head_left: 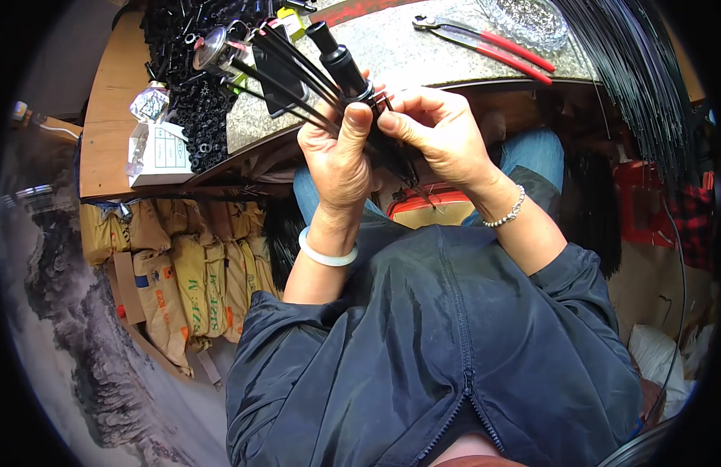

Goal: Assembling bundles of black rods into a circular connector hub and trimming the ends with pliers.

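Note:
My left hand [341, 152] is closed round a black umbrella frame [345, 70], its thumb pressing near the collar. The frame has a stepped black tube pointing up and away, and several thin black ribs fan out to the upper left. Close beside it, my right hand [430, 128] pinches a slim metal rib end at the collar between thumb and forefinger. Dark rods continue below both hands toward my lap. The fingers partly hide the joint itself.
Red-handled pliers [485, 45] lie on the pale worktop [407, 66], near a clear glass dish [535, 23]. Small black parts [208, 128] are heaped left, by a white box [159, 156] and a dark phone [278, 78]. Black rods [640, 86] hang over the right edge.

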